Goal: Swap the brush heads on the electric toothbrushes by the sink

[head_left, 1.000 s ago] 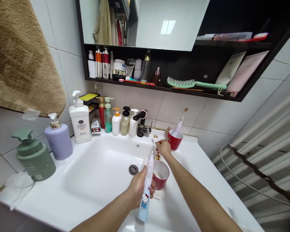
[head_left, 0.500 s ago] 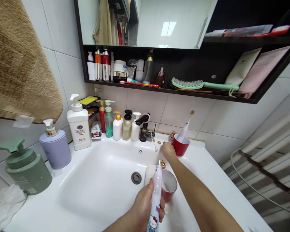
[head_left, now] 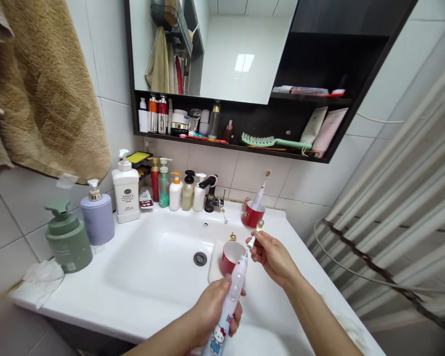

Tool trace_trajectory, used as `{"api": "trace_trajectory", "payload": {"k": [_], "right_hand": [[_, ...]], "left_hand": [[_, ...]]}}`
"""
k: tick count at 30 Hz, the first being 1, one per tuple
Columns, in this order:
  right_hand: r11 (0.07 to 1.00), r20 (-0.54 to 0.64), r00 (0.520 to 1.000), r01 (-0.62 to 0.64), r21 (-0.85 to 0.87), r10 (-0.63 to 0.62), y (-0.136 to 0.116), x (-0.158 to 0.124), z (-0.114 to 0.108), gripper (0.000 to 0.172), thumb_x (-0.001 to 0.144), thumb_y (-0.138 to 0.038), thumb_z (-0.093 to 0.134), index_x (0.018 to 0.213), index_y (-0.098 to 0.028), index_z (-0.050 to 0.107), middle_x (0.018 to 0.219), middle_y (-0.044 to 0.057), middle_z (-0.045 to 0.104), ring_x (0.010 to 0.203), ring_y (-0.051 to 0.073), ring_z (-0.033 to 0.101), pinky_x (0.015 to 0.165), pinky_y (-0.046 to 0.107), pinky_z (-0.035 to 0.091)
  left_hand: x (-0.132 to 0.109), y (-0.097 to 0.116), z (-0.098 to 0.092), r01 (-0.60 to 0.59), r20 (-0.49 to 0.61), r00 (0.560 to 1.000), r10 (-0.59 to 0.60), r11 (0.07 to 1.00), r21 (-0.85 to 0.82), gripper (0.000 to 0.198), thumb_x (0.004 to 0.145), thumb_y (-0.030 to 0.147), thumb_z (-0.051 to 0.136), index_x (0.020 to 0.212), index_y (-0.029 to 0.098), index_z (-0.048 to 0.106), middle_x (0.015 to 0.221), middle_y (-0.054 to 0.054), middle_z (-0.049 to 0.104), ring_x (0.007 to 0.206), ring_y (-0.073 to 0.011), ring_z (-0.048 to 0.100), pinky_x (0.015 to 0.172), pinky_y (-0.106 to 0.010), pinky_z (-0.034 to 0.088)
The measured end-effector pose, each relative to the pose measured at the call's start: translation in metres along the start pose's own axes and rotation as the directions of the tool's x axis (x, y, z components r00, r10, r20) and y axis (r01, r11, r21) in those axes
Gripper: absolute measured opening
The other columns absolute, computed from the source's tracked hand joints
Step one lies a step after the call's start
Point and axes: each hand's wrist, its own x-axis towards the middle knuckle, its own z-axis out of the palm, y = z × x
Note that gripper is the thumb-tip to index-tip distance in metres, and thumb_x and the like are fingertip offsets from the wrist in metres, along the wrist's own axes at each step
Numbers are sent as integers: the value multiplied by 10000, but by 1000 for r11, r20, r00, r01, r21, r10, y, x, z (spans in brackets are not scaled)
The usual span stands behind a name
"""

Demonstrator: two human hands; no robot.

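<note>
My left hand (head_left: pixel 212 305) is wrapped round an electric toothbrush handle (head_left: pixel 233 291), pale with a cartoon cat print, its metal shaft pointing up and away. Between the fingertips of my right hand (head_left: pixel 276 257) is a white toothbrush head (head_left: pixel 251 241), bristles uppermost. Its lower end is close to the shaft tip; whether they touch I cannot tell. Just beyond the handle a red cup (head_left: pixel 228 264) with a white inside stands on the sink's right rim. Farther back, a second red cup (head_left: pixel 252 217) holds another electric toothbrush (head_left: pixel 258 198).
The white sink (head_left: pixel 148 267) has a drain (head_left: pixel 200 259) and a black faucet (head_left: pixel 210 198). Pump bottles line its back and left; a green one (head_left: pixel 68 242) is nearest. A dark mirror cabinet (head_left: pixel 282 123) overhangs the back. A brown towel (head_left: pixel 55 99) hangs left, a radiator (head_left: pixel 385 212) stands right.
My right hand has come back from beside the rear cup and now holds the toothbrush head near the handle's tip. My left hand keeps its hold. The view has shifted right.
</note>
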Motion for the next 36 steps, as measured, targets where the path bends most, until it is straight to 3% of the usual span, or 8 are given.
{"api": "trace_trajectory", "payload": {"k": [6,13,21,31,36], "right_hand": [[995,44,999,21,97,-25,-1,-35,9,188,615,-352,511,665,-177,465,545,-34,531,385,43,395,391,181,324],[998,55,997,54,41,-56,-5,-51,14,191,591,-347,531,630,-162,505,534,-36,518,395,49,394,406,192,332],[997,49,997,60,45,-62,-5,-60,19,216,592,-365,525,618,-151,502,531,-20,512,450,65,423,431,192,340],[994,60,993,98,37,-100,-4,-65,28,251,606,-406,491,618,-157,467,515,-19,512,435,79,449,391,193,314],[984,7,987,159,-84,-159,-2,-67,27,249,635,-409,452,644,-161,452,519,-13,523,431,87,463,364,191,303]], "left_hand": [[-28,-7,15,-3,8,1000,3,999,38,618,569,661,221,824,132,411,420,40,421,292,-61,362,323,-183,240],[-41,-11,24,-10,24,1000,10,1000,13,611,565,668,212,808,142,405,441,42,409,312,-57,362,353,-190,246],[-46,-8,30,70,146,988,-55,992,-101,527,626,626,178,769,169,398,455,54,372,313,-37,314,371,-187,233],[-43,-5,32,21,123,992,-5,992,-121,522,612,635,200,764,169,379,446,56,386,304,-36,324,359,-179,223],[-41,-4,35,-41,49,998,45,996,-74,513,597,633,251,749,158,372,432,51,398,294,-39,327,333,-171,214]]}}
